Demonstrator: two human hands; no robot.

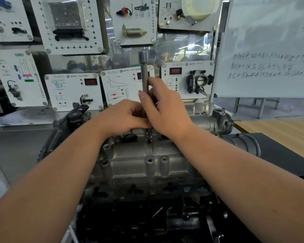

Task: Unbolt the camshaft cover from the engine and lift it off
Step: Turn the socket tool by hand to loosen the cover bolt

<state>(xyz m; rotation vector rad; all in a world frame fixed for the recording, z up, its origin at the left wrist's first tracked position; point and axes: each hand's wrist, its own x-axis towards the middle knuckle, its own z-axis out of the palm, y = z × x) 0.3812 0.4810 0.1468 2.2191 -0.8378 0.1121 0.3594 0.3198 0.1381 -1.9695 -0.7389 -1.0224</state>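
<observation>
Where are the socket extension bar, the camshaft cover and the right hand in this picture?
socket extension bar [145,74]: head view, on its bare upright shaft.
camshaft cover [140,165]: head view, on its grey front wall.
right hand [167,111]: head view, on the back of the hand.

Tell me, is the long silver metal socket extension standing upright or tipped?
Upright. The long silver metal socket extension rises vertically from the grey aluminium camshaft cover, gripped by the right hand and left hand.
</observation>
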